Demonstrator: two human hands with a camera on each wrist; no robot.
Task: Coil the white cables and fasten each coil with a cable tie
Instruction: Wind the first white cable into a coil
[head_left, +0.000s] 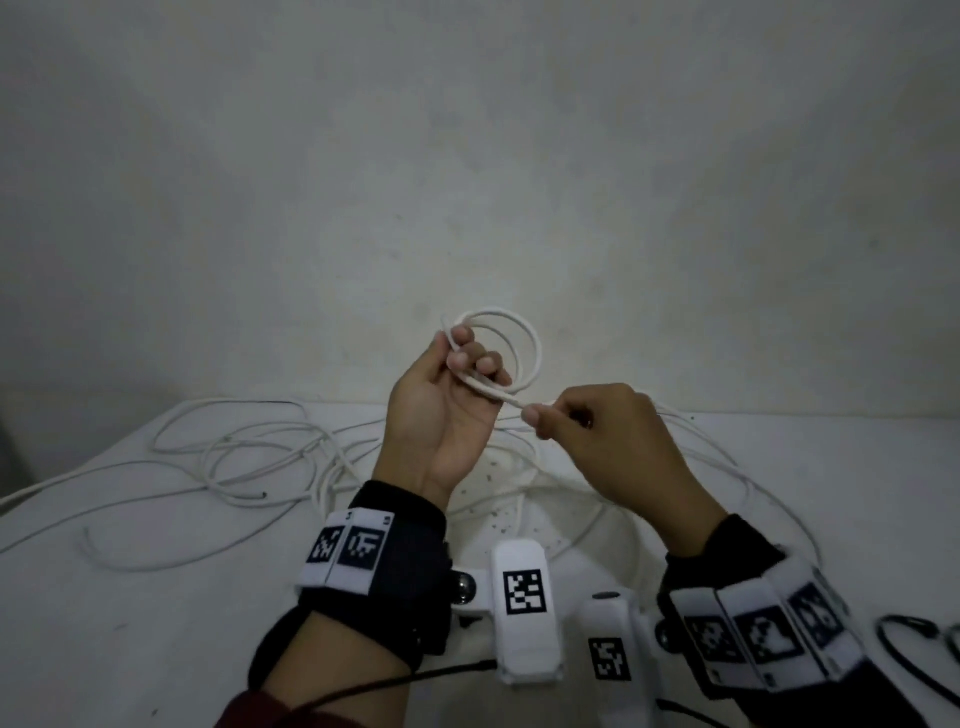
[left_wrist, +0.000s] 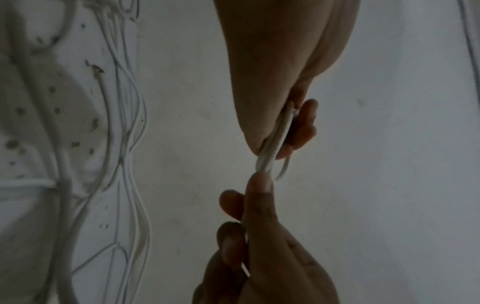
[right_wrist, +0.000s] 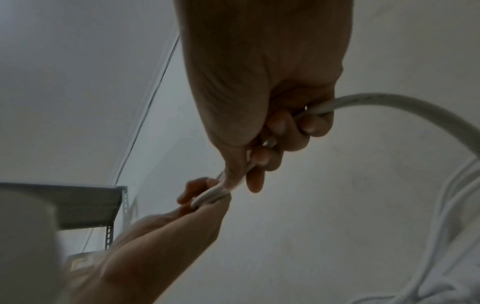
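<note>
Wrist bands (head_left: 358, 553): nearest the head camera; black cuffs with white marker tiles on both forearms, a white camera block (head_left: 525, 592) between them, a thin black lead trailing from the left one.
Left hand (head_left: 441, 410): raised palm-up above the table, fingers curled in over the coil, thumb pressing the turns against them; the wrist view shows the strands pinched between thumb and fingertips.
Coil (head_left: 511, 348): a few round turns of white cable, standing upright beyond the left fingers, held clear of the table; its short free end sticks out just past the left thumb.
Right hand (head_left: 613, 441): just right of the left hand, knuckles up, thumb and forefinger pinching the strand that leaves the coil; the other fingers curl round the same strand in the right wrist view.
Strand (right_wrist: 389, 100): runs through the right fist, comes out at its far side and arcs down toward the table.
Gap between hands: small; the right fingertips sit just beside the left palm, joined by the taut bit of cable.
Loose cables (head_left: 249, 457): white, sprawled in wide tangled loops on the table under and to the left of both hands, more running off to the right.
Table (head_left: 130, 623): white, speckled with dark spots beneath the hands.
Black loop (head_left: 909, 631): thin, lying on the table right of the right wrist; what it is I cannot tell.
Wall (head_left: 467, 156): plain, pale, behind the coil.
</note>
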